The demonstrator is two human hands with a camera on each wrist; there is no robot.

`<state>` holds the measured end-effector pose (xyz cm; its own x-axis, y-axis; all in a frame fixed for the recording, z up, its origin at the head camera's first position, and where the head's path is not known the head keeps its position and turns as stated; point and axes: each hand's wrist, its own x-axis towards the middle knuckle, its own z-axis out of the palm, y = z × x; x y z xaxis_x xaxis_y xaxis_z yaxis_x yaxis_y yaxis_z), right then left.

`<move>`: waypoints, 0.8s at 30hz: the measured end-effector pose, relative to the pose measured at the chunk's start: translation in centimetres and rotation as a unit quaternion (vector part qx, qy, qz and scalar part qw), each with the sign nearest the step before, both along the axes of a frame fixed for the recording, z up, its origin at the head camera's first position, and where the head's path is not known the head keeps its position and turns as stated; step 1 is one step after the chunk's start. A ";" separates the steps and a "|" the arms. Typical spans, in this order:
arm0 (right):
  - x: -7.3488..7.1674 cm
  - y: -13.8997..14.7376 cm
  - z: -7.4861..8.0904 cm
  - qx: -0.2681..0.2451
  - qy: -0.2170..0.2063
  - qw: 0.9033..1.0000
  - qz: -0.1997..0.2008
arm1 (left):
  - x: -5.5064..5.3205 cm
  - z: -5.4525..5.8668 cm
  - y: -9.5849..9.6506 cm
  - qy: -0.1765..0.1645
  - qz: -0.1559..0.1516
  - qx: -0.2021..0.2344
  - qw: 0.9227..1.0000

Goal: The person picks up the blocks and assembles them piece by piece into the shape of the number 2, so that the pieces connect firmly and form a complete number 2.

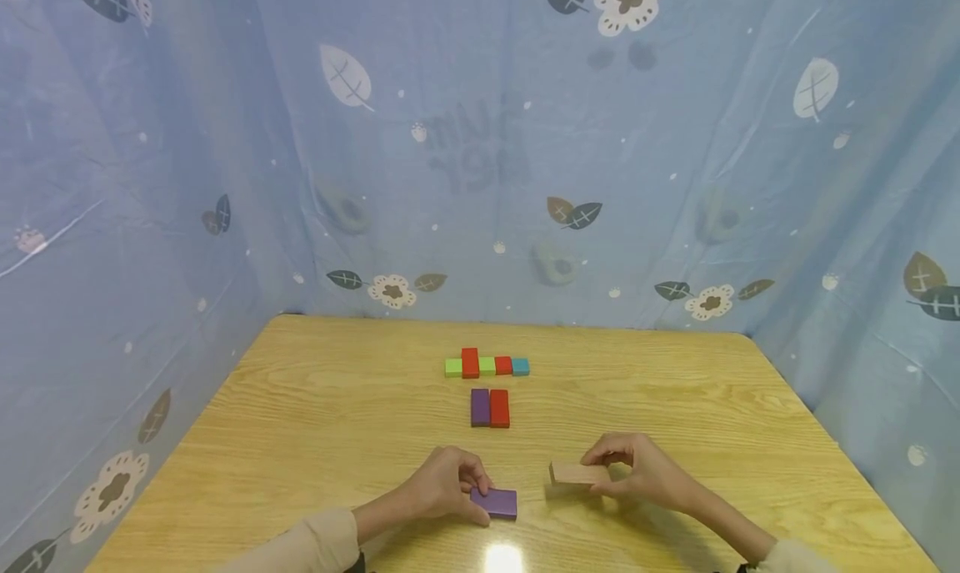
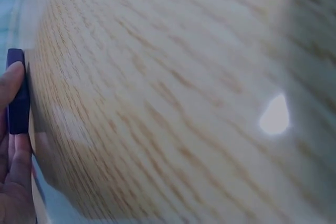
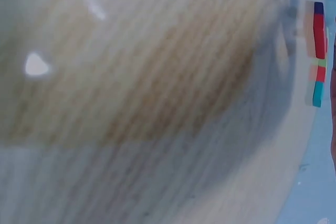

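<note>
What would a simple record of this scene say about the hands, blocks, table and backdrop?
Left hand: pinches a purple block
Right hand: holds a plain wooden block
Middle pair: second purple block beside a red block
Far row, left to right: lime block, larger red block, second lime block, smaller red block, blue block
Surface: wood-grain table
Backdrop: patterned blue curtain

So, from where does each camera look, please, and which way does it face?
Head: worn on the head, facing forward and down at the table and blue curtain; left hand, right hand and sleeves show.
Left wrist: on that wrist, facing the table; thumb and fingers show at the left edge.
Right wrist: on that wrist, facing the table; coloured blocks and perhaps a sliver of the right hand at the right edge.
Shared: head and left wrist both show the held purple block.
</note>
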<state>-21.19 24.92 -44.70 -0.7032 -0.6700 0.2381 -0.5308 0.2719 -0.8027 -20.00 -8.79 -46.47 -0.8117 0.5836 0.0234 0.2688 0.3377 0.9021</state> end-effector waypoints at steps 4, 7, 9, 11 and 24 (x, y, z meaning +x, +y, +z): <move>0.5 0.1 -0.4 -0.005 -0.005 1.000 0.006 | 0.0 0.0 0.0 -0.001 0.002 -0.002 1.000; 0.7 0.0 -0.8 0.001 0.009 1.000 0.006 | -0.1 -0.1 0.0 0.001 0.003 -0.007 1.000; 0.9 -0.1 -1.1 0.009 0.020 1.000 0.004 | -0.1 -0.1 0.1 0.002 0.003 -0.009 1.000; 1.1 -0.3 -1.3 0.017 0.030 0.999 0.002 | -0.2 -0.1 0.1 0.003 0.003 -0.012 1.000; 1.2 -1.4 -2.1 0.035 0.039 0.999 0.012 | -0.2 -0.2 0.1 -0.002 0.006 -0.007 1.000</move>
<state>-19.94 23.51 -46.78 -0.6679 -0.7031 0.2442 -0.5982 0.3120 -0.7381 -20.15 -8.67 -46.65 -0.8185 0.5744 0.0120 0.2613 0.3535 0.8982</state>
